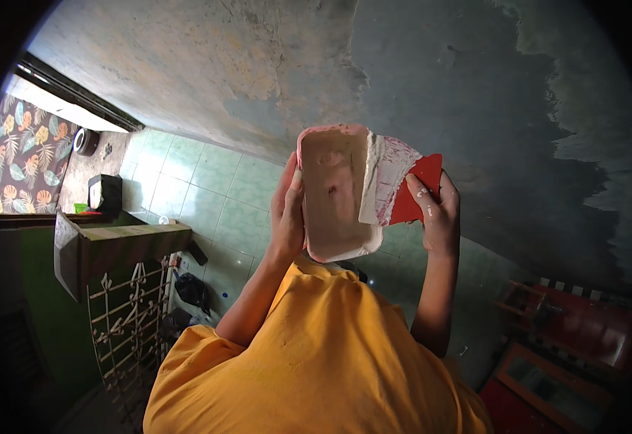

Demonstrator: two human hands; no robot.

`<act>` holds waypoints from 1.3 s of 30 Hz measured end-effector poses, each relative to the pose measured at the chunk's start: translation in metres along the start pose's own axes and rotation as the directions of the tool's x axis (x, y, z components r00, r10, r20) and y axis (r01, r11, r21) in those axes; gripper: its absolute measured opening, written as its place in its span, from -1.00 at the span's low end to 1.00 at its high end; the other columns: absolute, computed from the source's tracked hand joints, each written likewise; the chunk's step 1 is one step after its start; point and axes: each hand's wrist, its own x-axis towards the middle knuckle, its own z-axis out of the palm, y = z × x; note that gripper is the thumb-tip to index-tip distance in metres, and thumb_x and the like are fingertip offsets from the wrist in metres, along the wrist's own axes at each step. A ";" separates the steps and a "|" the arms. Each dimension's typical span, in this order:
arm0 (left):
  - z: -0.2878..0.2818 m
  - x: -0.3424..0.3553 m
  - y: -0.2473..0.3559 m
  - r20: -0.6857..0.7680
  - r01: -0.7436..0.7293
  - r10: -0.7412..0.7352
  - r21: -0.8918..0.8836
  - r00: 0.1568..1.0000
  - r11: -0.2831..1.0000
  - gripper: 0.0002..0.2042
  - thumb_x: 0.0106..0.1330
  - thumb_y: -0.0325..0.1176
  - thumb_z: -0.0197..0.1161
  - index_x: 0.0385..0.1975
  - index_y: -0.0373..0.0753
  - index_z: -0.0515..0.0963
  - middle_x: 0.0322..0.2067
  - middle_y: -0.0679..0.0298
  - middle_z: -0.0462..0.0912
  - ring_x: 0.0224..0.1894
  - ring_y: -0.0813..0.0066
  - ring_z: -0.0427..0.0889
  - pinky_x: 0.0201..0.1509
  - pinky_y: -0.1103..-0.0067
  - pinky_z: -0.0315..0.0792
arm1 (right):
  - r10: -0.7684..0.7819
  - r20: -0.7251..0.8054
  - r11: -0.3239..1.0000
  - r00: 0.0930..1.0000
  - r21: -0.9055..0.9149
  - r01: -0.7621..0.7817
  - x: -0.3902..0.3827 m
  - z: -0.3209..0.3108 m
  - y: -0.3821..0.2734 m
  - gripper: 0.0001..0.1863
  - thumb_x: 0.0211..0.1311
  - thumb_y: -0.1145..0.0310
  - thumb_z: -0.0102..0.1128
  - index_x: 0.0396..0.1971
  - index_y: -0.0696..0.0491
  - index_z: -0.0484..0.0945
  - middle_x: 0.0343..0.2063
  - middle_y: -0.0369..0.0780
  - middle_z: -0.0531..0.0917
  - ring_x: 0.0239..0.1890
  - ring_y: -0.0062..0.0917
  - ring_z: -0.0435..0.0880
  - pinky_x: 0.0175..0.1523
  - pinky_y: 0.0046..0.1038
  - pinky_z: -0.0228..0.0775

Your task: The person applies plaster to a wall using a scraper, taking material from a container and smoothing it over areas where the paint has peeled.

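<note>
My left hand (290, 210) grips the left side of a rectangular plastic tub (339, 195) with rounded corners, its inside smeared with pale filler and its rim pinkish. In my right hand (437, 210) is a red putty spreader (423, 189), thumb on its upper face and fingers behind it. White filler (374, 177) coats much of the spreader, thickest along the edge over the tub's right rim. Flecks of white stick to my right thumb and fingers. Part of the tub's right wall is hidden beneath the spreader.
Ahead rises a wall (431, 79) with patchy grey and peeling areas. Green tiles (214, 195) cover the floor. To the left are a metal lattice (131, 311), a striped ledge (135, 244) and black bags (191, 291). Red furniture (583, 325) stands at the lower right.
</note>
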 end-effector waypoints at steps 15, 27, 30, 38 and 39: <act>-0.045 0.055 0.069 0.207 0.057 -0.056 0.002 0.977 0.998 -0.33 0.65 -0.05 0.07 0.56 -0.38 0.16 0.50 0.18 0.30 0.51 0.41 0.27 0.56 0.50 0.15 | 0.057 -0.214 0.860 0.975 0.507 0.061 0.045 0.058 -0.019 -0.62 0.43 0.33 0.32 0.18 0.05 0.53 -0.11 -0.34 0.67 -0.12 -0.66 0.67 -0.30 -0.54 0.53; -0.088 0.088 0.084 0.303 0.034 -0.033 0.002 0.952 0.999 -0.42 0.66 -0.05 0.01 0.49 -0.35 0.30 0.34 0.20 0.48 0.34 0.47 0.44 0.41 0.53 0.34 | -0.958 0.255 -0.287 -0.134 -0.823 0.491 0.118 0.060 -0.334 -0.58 0.40 0.62 0.20 0.24 0.11 0.57 0.11 -0.17 0.66 0.06 -0.34 0.67 0.25 -0.32 0.51; -0.095 0.100 0.082 0.299 0.084 -0.056 -0.081 0.953 0.993 -0.43 0.67 -0.07 -0.01 0.50 -0.35 0.28 0.32 0.20 0.49 0.33 0.47 0.46 0.40 0.53 0.35 | -0.872 0.483 -0.490 -0.084 -0.857 0.160 0.142 0.075 -0.340 -0.52 0.25 0.55 0.27 0.21 0.18 0.58 0.11 -0.16 0.66 0.06 -0.27 0.66 0.22 -0.20 0.53; -0.110 0.111 0.086 0.260 0.091 -0.065 -0.089 0.963 0.992 -0.45 0.67 -0.10 -0.03 0.46 -0.38 0.31 0.26 0.22 0.52 0.27 0.49 0.48 0.34 0.54 0.39 | -0.813 0.521 -0.511 0.260 -0.852 0.109 0.156 0.097 -0.186 -0.38 0.21 0.48 0.24 0.34 0.18 0.51 0.23 -0.11 0.58 0.12 -0.27 0.58 0.22 -0.29 0.57; -0.115 0.111 0.087 0.265 0.082 -0.060 -0.076 0.962 0.994 -0.45 0.67 -0.09 -0.03 0.47 -0.38 0.30 0.26 0.22 0.52 0.28 0.49 0.47 0.35 0.54 0.38 | -0.816 0.500 -0.472 0.290 -0.866 0.164 0.148 0.103 -0.187 -0.39 0.22 0.50 0.25 0.34 0.14 0.53 0.19 -0.13 0.62 0.10 -0.27 0.62 0.19 -0.30 0.58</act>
